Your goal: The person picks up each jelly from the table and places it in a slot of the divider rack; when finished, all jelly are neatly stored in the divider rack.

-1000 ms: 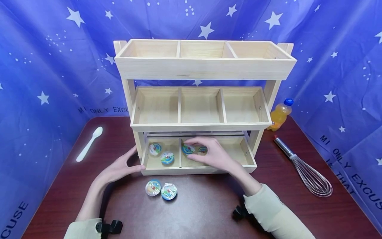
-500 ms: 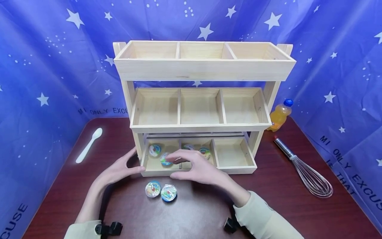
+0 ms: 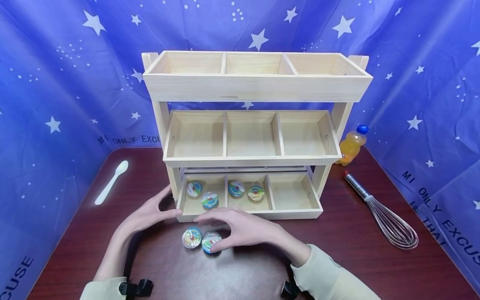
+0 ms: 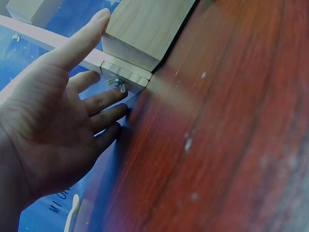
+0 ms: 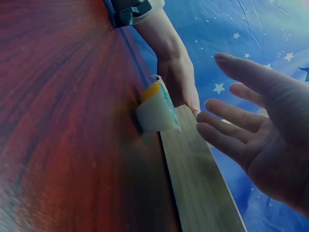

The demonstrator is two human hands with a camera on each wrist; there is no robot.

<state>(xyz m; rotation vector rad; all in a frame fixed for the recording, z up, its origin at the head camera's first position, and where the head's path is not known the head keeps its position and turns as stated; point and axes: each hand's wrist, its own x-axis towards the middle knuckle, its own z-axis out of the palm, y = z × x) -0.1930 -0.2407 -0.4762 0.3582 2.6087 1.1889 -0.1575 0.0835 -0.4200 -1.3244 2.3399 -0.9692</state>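
My left hand (image 3: 150,213) is at the left end of the wooden rack's bottom tray (image 3: 249,215). In the left wrist view its thumb touches the tray corner, and the loosely extended fingers lie by the upright. Two small foil-lidded jelly cups, a left one (image 3: 191,237) and a right one (image 3: 210,241), sit side by side on the table before the tray. Over them reaches my right hand (image 3: 245,227), fingers apart, thumb overlapping the right cup's edge. Two jelly cups (image 3: 209,200) lie in the tray's left compartment and two more (image 3: 256,193) in the middle one.
Above are the rack's middle tray (image 3: 251,160) and top tray (image 3: 258,87), each with three compartments. A white spoon (image 3: 111,182) lies at left. To the right are a whisk (image 3: 382,212) and a bottle of orange drink (image 3: 351,146). A blue starred curtain (image 3: 412,83) surrounds the table.
My right hand has left the middle compartment of the bottom tray and come forward and left to the two cups on the table. The left hand has stayed in place.
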